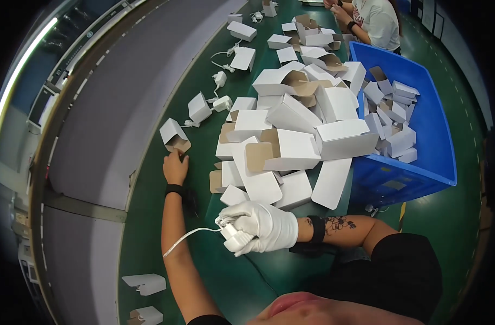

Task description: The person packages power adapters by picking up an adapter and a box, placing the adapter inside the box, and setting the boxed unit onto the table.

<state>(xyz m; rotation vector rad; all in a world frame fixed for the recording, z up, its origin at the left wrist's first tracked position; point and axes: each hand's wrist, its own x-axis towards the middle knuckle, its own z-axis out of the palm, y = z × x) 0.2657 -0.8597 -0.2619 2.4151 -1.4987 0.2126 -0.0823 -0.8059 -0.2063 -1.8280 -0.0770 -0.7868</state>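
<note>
Trailing cord [193, 231]; the adapter [236, 238] is white, seemingly blocky.

1. Green workbench top [150, 216], running lengthwise away from the viewer, its left edge bowed by the lens.
2. Smooth grey-lilac panels [117, 81] beyond the bench's left edge, divided by a pale crossbar [85, 208].
3. Lit white tube light [20, 81], slanting along the far left.
4. Green floor [431, 211] at right, bearing a yellow-and-black strip [402, 211] near the bench.
5. Pale grey wall [466, 49] at upper right, bordering the floor.
</note>
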